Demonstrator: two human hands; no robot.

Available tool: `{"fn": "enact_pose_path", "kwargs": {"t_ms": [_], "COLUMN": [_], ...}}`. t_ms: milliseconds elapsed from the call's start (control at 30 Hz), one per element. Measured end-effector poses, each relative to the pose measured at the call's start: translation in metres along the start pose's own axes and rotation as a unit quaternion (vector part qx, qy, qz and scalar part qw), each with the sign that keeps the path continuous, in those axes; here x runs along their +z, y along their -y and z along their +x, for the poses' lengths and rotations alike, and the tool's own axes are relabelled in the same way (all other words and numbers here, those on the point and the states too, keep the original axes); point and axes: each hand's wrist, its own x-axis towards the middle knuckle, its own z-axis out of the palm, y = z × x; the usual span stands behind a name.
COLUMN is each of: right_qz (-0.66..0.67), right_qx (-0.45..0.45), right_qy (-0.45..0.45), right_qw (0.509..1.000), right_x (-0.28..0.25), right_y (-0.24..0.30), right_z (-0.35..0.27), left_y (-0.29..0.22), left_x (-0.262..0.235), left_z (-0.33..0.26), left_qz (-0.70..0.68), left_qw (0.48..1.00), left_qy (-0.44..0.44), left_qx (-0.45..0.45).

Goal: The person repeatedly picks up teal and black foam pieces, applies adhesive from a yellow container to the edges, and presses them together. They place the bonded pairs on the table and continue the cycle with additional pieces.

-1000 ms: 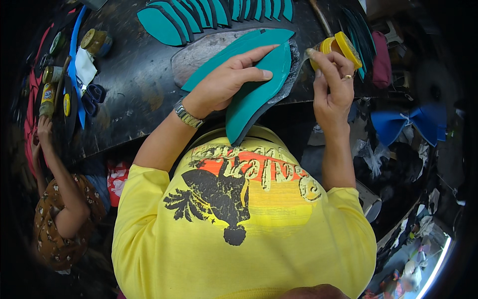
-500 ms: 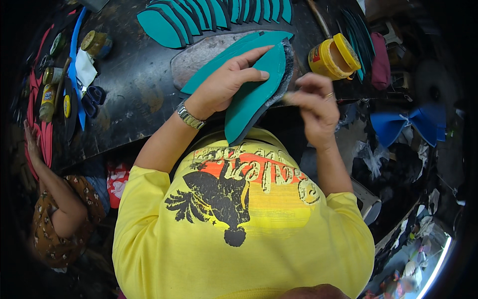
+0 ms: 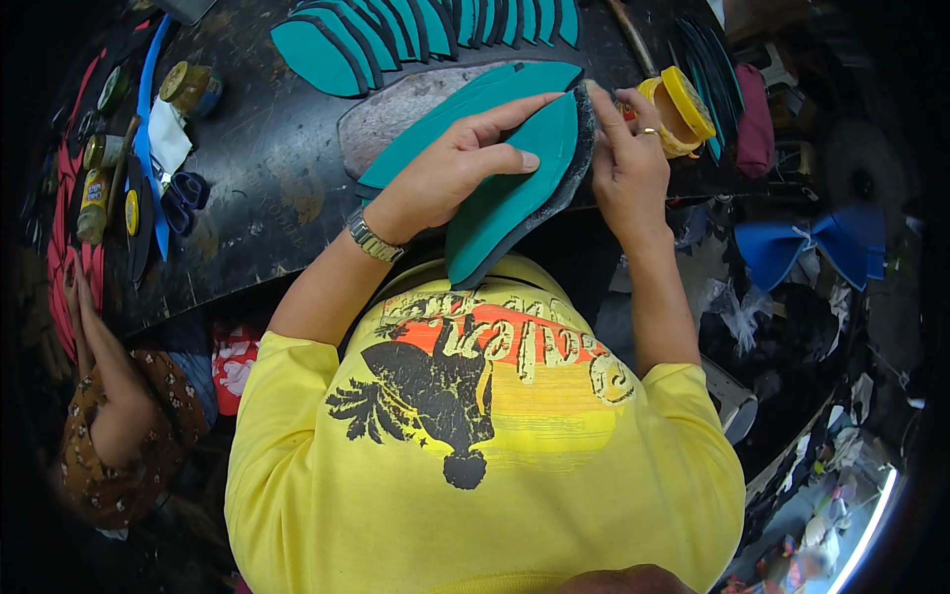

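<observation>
My left hand (image 3: 450, 168) grips a leaf-shaped teal foam piece (image 3: 515, 203) with a dark, greyish rough edge along its right side. The thumb lies on its teal face, and the forefinger points toward its far tip. Against the rough edge near that tip is my right hand (image 3: 633, 163), fingers bent and closed there; what the thumb touches is partly hidden. Beneath and behind lie more teal pieces (image 3: 435, 124) on a worn grey slab (image 3: 381, 119). The held piece's near end hangs past the table edge, by my yellow shirt.
Overlapping teal pieces (image 3: 312, 54) line the table's far side. A tilted yellow tub (image 3: 678, 114) stands right of my right hand, near a stick (image 3: 633, 35). Jars (image 3: 191, 87), scissors (image 3: 183, 198) and a blue strip (image 3: 148, 129) lie left. A co-worker's arm (image 3: 119, 366) is at left.
My right hand has moved up and inward from beside the piece to its far tip. The held piece's rough edge shows wider now. The co-worker's hands have come together.
</observation>
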Motion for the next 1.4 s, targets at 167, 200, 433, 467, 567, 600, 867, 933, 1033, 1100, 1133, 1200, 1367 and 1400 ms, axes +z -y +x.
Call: {"fn": "enact_pose_path", "kwargs": {"t_ms": [167,200,433,467,567,600,867,933,1033,1100,1133,1200,1367,1400], "right_qz": [0.219,0.251,0.238,0.198,0.084,0.048,-0.122,-0.107,-0.153,-0.187,-0.206,-0.122,0.313,0.333], "right_qx": [0.002,-0.006,-0.003,0.016,0.127,0.193,0.25,0.273,0.283,0.278,0.28,0.199,0.108,0.092], "right_qy": [0.009,0.028,0.076,0.051,0.023,0.047,0.152,0.149,0.147,0.19,0.215,0.157,0.088,0.09], "right_qw": [0.976,0.968,0.968,0.979,0.988,0.979,0.949,0.944,0.935,0.923,0.913,0.96,0.939,0.934], "right_x": [-0.006,-0.006,-0.026,-0.032,-0.049,-0.055,-0.055,-0.06,-0.066,-0.073,-0.078,-0.09,-0.08,-0.071], "right_y": [0.002,0.004,0.001,-0.003,-0.018,-0.022,-0.039,-0.032,-0.015,-0.006,-0.002,0.004,0.01,0.011], "right_z": [-0.001,-0.001,-0.011,-0.011,-0.015,-0.017,-0.002,-0.006,-0.015,-0.018,-0.019,-0.02,-0.017,-0.017], "left_y": [0.001,0.002,0.005,0.005,0.005,0.005,0.007,0.007,0.006,0.006,0.007,0.008,0.007,0.006], "left_x": [-0.003,-0.003,-0.01,-0.011,-0.012,-0.011,-0.002,-0.003,-0.007,-0.007,-0.006,-0.004,0.001,0.001], "left_z": [0.001,0.002,0.0,0.0,0.0,0.001,0.007,0.006,0.004,0.005,0.005,0.007,0.01,0.01], "left_qz": [-0.017,-0.021,-0.028,-0.032,-0.032,-0.03,-0.017,-0.012,-0.004,-0.005,-0.012,-0.021,-0.045,-0.051], "left_qw": [1.0,1.0,0.999,0.999,0.998,0.998,0.998,0.998,0.998,0.999,0.998,0.998,0.997,0.997], "left_qy": [-0.004,0.0,-0.014,-0.022,-0.027,-0.026,-0.012,-0.011,-0.014,-0.02,-0.02,-0.02,-0.006,-0.002], "left_qx": [-0.019,-0.019,-0.026,-0.026,-0.036,-0.041,-0.055,-0.056,-0.053,-0.05,-0.05,-0.048,-0.055,-0.055]}}
